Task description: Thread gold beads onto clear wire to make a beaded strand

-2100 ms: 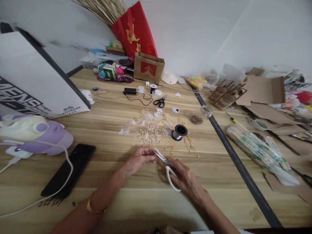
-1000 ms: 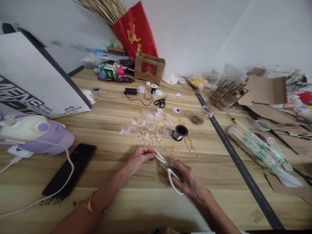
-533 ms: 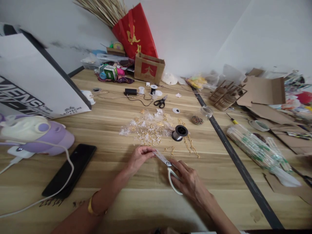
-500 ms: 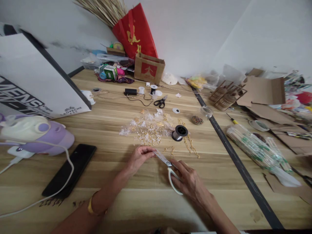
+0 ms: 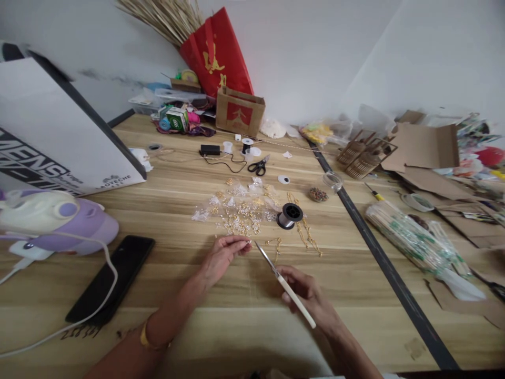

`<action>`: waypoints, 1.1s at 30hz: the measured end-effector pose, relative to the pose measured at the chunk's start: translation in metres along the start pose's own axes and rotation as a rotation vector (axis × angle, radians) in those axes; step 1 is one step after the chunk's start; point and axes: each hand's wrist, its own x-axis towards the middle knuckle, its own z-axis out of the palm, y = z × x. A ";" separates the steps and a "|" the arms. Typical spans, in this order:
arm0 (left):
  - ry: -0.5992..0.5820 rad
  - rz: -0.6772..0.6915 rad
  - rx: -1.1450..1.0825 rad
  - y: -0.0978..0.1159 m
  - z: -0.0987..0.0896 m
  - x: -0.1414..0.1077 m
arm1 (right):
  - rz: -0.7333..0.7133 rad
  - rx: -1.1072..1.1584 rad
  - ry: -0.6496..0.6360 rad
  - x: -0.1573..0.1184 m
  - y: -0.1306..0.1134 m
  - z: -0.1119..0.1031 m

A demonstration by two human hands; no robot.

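My right hand (image 5: 302, 295) is closed on a pair of white-handled scissors (image 5: 296, 301), seen edge-on, with the blades pointing up and left. The tip of the scissors stops just right of my left hand (image 5: 225, 253). That hand is pinched, and a tiny shiny piece shows at its fingertips, too small to name. Just beyond the fingers lies a spread of gold and clear beads (image 5: 242, 213), some in small plastic bags. A spool of thin wire (image 5: 290, 216) stands right of the beads. Near it lies a gold chain (image 5: 309, 238) with beads on it.
Black scissors (image 5: 258, 166) lie farther back. A round tub of brown beads (image 5: 317, 195) stands to the right, near a dark strip (image 5: 379, 250) across the table. A phone (image 5: 112, 279) and a purple-white device (image 5: 65, 221) with a cable are on the left. Wrapped sticks (image 5: 410, 242) lie at right.
The scissors have drawn back from my left fingertips and turned from flat to edge-on in my right hand. My left hand stays pinched in nearly the same place.
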 end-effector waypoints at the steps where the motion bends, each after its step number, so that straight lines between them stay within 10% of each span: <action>1: 0.001 -0.002 -0.012 0.000 0.000 0.000 | 0.031 0.099 -0.040 0.000 -0.001 0.003; 12: -0.024 -0.058 -0.086 0.003 0.000 0.000 | 0.085 0.512 -0.131 0.008 0.009 0.016; 33: -0.072 -0.132 -0.062 0.000 0.003 -0.002 | 0.083 0.618 -0.204 0.012 0.016 0.017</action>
